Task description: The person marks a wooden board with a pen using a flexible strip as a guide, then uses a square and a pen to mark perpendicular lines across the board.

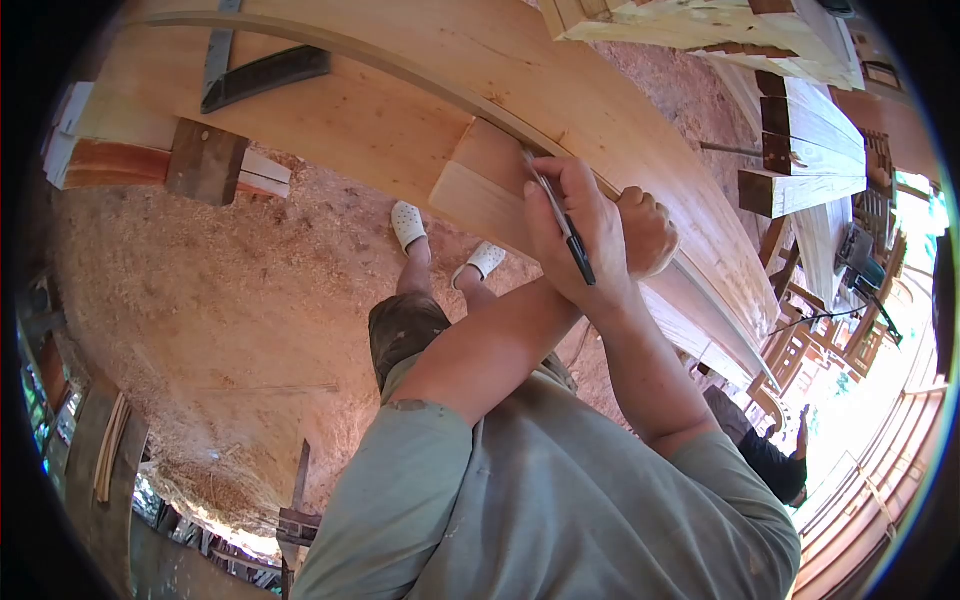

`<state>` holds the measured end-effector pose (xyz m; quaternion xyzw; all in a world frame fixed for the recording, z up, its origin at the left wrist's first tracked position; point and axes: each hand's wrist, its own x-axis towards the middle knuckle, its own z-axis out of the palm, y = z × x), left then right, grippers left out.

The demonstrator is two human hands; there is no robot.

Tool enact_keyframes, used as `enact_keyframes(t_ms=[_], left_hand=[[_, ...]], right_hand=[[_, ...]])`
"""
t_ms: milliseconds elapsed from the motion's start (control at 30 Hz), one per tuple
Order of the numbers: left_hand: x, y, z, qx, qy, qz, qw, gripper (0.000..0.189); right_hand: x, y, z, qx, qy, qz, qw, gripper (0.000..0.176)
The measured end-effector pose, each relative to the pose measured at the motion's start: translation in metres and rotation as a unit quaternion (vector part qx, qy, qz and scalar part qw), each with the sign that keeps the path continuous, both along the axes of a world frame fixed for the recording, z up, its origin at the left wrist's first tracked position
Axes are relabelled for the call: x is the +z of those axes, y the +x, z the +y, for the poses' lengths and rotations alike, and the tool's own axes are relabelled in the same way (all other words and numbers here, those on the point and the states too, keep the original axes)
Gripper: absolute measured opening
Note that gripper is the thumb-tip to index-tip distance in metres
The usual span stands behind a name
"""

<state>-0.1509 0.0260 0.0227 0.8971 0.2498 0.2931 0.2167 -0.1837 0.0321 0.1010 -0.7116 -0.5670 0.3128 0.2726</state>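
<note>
My arms cross over a wide wooden board [390, 115], with the left forearm passing beneath the right wrist. Between the closed fingers of my right hand [575, 220] is a slim pen [572, 240] with a black end. Its tip points at the board, beside a long thin wooden strip [400, 68] that curves along the surface. My left hand [648, 232] is closed over this strip, just right of the pen; its palm side is hidden. A short, pale wooden piece [480, 190] lies at the board's near edge, under my right hand.
A square with a metal blade and dark handle [265, 78] lies at the board's left. Stacked timber [815, 140] stands at the right. Beyond my right arm, a person in dark clothing [765, 450] is partly visible. Sawdust covers the ground [220, 290].
</note>
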Motion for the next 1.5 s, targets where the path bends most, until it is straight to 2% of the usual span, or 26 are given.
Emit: enact_keyframes(t_ms=[833, 900, 1100, 1300, 1367, 1500], left_hand=[[0.0006, -0.0027, 0.0017, -0.012, -0.01, -0.035, 0.999, 0.019], [-0.0014, -0.0021, 0.0016, -0.005, -0.007, -0.064, 0.998, 0.019], [0.0025, -0.0069, 0.0042, -0.029, -0.015, -0.043, 0.999, 0.019], [0.0002, -0.0037, 0.0029, -0.025, -0.024, -0.042, 0.999, 0.018], [0.0001, -0.004, 0.0029, -0.027, -0.019, -0.037, 0.999, 0.018], [0.0017, -0.0056, 0.0042, -0.032, -0.012, -0.03, 0.999, 0.019]], right_hand=[[-0.002, -0.0017, 0.0027, -0.015, 0.01, -0.013, 1.0, 0.025], [-0.0019, -0.0016, 0.003, -0.013, 0.019, -0.019, 1.0, 0.025], [-0.0002, -0.0021, 0.0031, -0.018, -0.01, -0.01, 1.0, 0.026], [-0.0042, -0.0023, 0.0032, -0.014, 0.052, -0.007, 0.999, 0.021], [-0.0024, -0.0011, 0.0025, -0.024, -0.009, -0.009, 1.0, 0.027], [0.0024, -0.0022, 0.0041, -0.027, -0.041, -0.017, 0.999, 0.027]])
